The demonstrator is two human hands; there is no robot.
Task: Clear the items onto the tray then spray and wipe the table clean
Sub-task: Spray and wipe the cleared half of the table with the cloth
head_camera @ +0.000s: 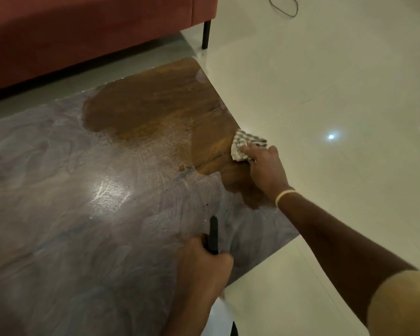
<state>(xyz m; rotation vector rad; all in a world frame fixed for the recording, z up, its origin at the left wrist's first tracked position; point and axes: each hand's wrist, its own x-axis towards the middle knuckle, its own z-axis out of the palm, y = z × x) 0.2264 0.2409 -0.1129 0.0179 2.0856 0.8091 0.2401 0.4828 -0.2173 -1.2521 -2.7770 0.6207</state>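
Observation:
The low wooden table (58, 190) fills the left and middle of the head view. Most of its top is smeared with a pale, streaky film; a dark brown patch (155, 112) lies toward the far right corner. My right hand (262, 166) presses a checked grey-and-white cloth (243, 144) on the table at its right edge. My left hand (204, 265) is closed around the black nozzle head of a spray bottle (213, 235) above the near part of the table. The bottle's body is hidden under my hand. No tray is in view.
A red sofa (83, 32) on a black leg (206, 32) stands just beyond the table's far edge. Glossy cream floor tiles (325, 93) lie to the right, with a dark cable loop (284, 6) at the top.

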